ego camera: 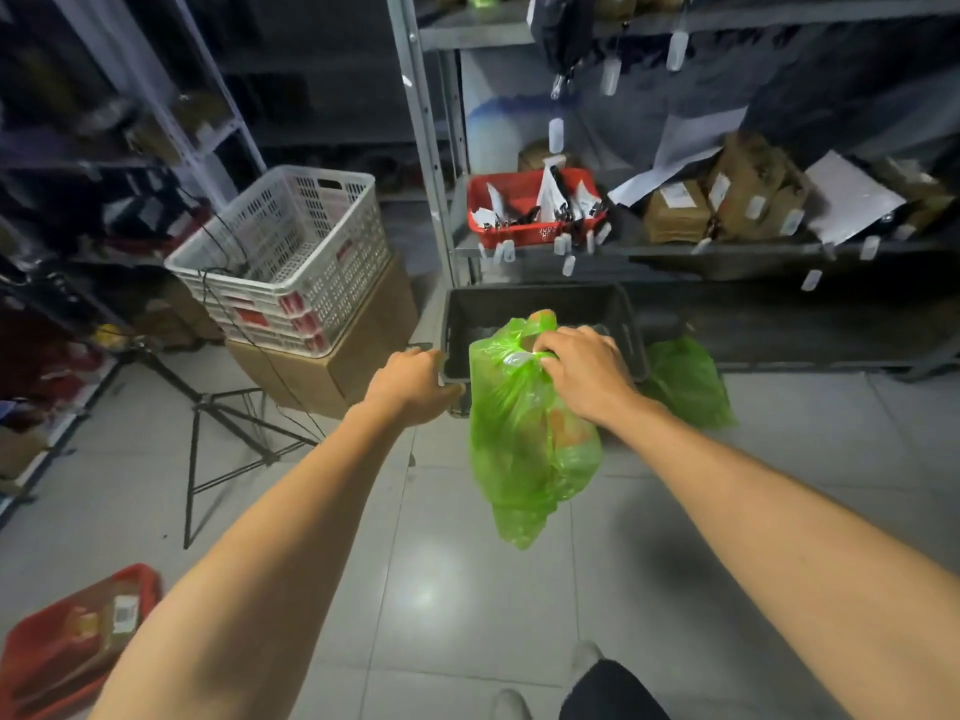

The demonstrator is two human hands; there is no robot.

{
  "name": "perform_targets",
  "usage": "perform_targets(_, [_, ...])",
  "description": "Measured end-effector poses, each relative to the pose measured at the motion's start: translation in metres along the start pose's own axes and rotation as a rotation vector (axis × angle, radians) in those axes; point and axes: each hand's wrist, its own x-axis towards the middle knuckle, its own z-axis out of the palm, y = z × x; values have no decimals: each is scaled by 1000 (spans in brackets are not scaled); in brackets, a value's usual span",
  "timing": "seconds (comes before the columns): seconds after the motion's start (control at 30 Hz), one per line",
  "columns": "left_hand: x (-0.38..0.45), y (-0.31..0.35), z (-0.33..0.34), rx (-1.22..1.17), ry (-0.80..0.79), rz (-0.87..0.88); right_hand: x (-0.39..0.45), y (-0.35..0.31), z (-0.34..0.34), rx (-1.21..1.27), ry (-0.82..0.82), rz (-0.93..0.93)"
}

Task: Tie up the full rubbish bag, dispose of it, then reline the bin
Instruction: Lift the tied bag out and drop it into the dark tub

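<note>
A full green rubbish bag [524, 449] hangs in the air in front of the black bin [535, 309], with orange and other rubbish showing through the plastic. My right hand [582, 371] is shut on the bag's gathered top. My left hand [415, 381] grips the bin's near left rim. The bin stands on the tiled floor below a metal shelf, and its inside looks dark and unlined. A second green plastic bag [685, 381] lies on the floor just right of the bin.
A white slatted crate [291, 252] sits on a cardboard box [337, 366] left of the bin. A black tripod stand [228, 439] spreads on the floor at left. A red basket [67, 641] is at bottom left. Metal shelves [675, 246] hold a red tray and parcels.
</note>
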Motion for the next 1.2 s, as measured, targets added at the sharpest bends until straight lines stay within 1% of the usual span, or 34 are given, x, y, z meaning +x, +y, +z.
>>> perform_targets(0.17, [87,10,-5,16,-27,13,79,36,9,22,-11,10])
perform_targets(0.33, [169,20,-8,21,-50,-35,157,73,17,51,-51,2])
perform_targets(0.57, [250,26,-8,-2,-58,-102,249,107,33,49,-114,-29])
perform_targets(0.77, [303,7,2,-12,-60,-143,313,128,63,-37,-116,-51])
perform_targets(0.97, [365,-25,15,-23,-127,-126,363,145,111,-144,-138,-15])
perform_targets(1.2, [431,-73,32,-37,-229,-88,409,149,174,-172,-233,68])
